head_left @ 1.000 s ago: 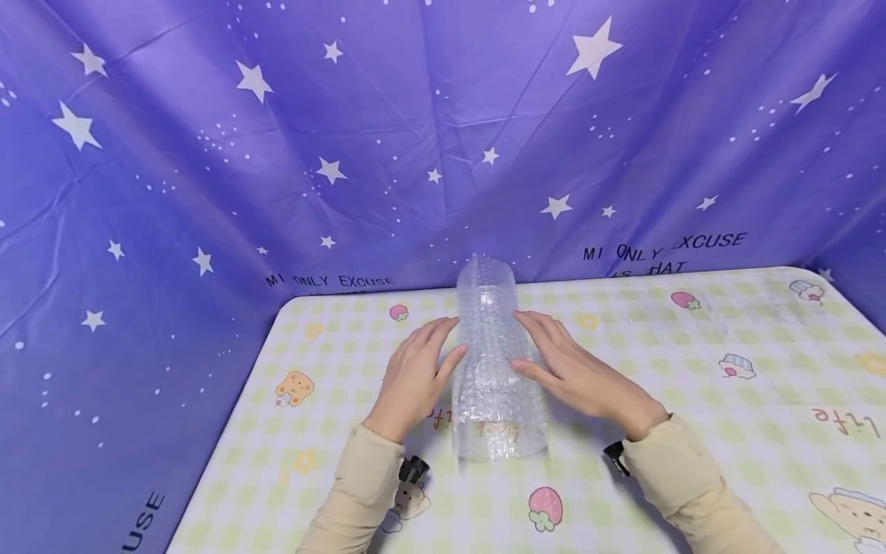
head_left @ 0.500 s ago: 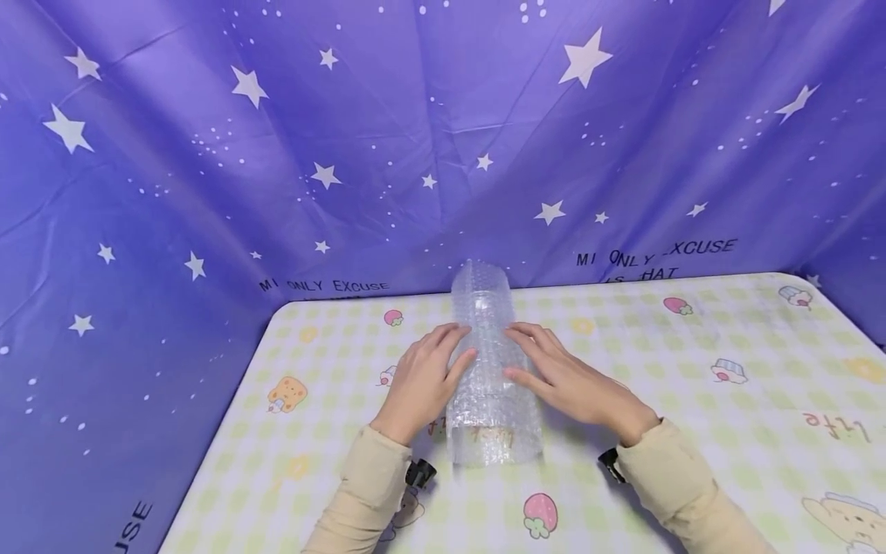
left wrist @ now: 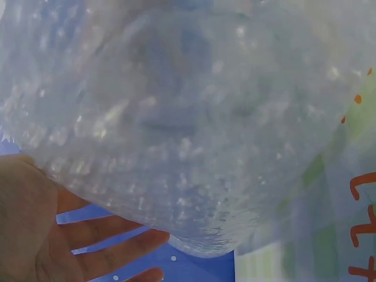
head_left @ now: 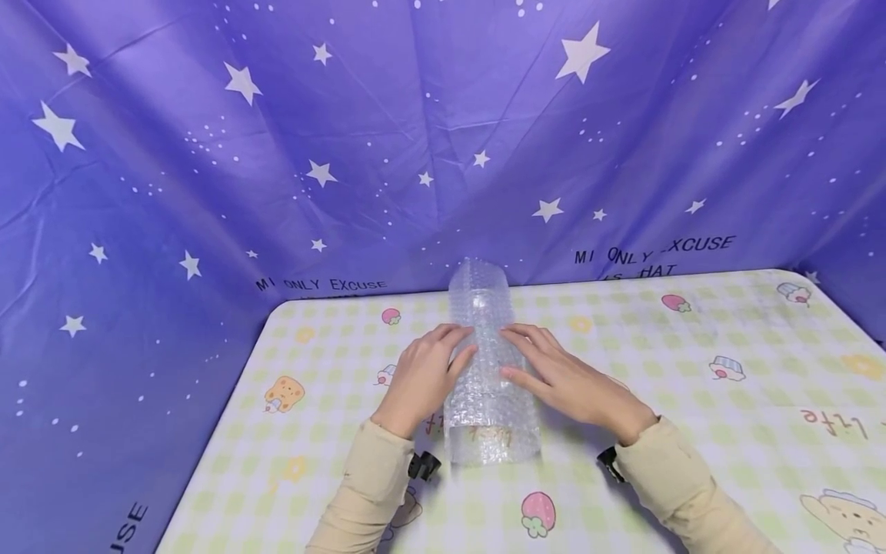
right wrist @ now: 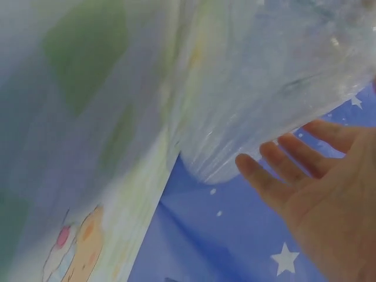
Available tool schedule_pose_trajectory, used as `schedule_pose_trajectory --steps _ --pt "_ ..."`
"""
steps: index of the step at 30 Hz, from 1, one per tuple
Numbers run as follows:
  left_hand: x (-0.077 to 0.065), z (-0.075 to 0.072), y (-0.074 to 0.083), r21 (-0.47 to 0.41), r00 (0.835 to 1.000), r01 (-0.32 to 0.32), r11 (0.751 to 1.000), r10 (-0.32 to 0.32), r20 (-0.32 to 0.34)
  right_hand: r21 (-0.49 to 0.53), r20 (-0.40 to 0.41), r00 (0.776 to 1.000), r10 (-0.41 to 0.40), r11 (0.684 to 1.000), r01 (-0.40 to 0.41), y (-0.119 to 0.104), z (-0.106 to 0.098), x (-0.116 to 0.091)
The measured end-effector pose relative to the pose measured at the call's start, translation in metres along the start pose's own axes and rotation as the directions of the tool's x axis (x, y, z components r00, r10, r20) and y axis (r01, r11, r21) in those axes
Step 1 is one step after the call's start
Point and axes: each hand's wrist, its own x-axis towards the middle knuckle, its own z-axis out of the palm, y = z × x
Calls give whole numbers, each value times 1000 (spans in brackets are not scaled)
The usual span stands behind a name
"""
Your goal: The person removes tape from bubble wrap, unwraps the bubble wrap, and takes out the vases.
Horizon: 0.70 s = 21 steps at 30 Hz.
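Observation:
A long clear bundle of bubble wrap (head_left: 490, 400) lies lengthwise on the table, its far end near the back edge. Whether anything is wrapped inside cannot be made out. On its left side rests my left hand (head_left: 420, 375), fingers extended and lightly bent over the top. My right hand (head_left: 571, 382) touches the opposite side, fingers and thumb likewise stretched out. Seen from the left wrist, the bubble wrap (left wrist: 194, 135) fills most of the view beside spread fingers. In the right wrist view, straight fingers (right wrist: 282, 167) lie along the plastic's edge.
The table (head_left: 644, 462) has a green-and-white checked cover with printed strawberries, cupcakes and bears. A purple curtain (head_left: 388, 138) with white stars hangs behind it and at the sides. Black wrist cameras (head_left: 424, 465) sit under beige sleeves (head_left: 360, 485).
Both hands have moved inward from the sides onto the bubble wrap, the fingertips now closer together over it. The bundle stays in about the same place; the head view shifts slightly.

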Motion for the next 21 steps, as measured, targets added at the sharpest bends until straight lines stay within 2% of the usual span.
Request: schedule_pose_trajectory --steps 7,13,21 --pt "-1 2 0 -29 1000 18 999 -18 9 51 12 999 44 998 -45 -15 -2 -2" --pt "-1 4 -1 -67 998 67 995 -66 17 -36 -20 995 95 995 -96 -24 3 -2" --pt "2 5 -1 -95 994 104 990 -105 -5 -74 -59 995 77 994 -81 -24 5 -2"
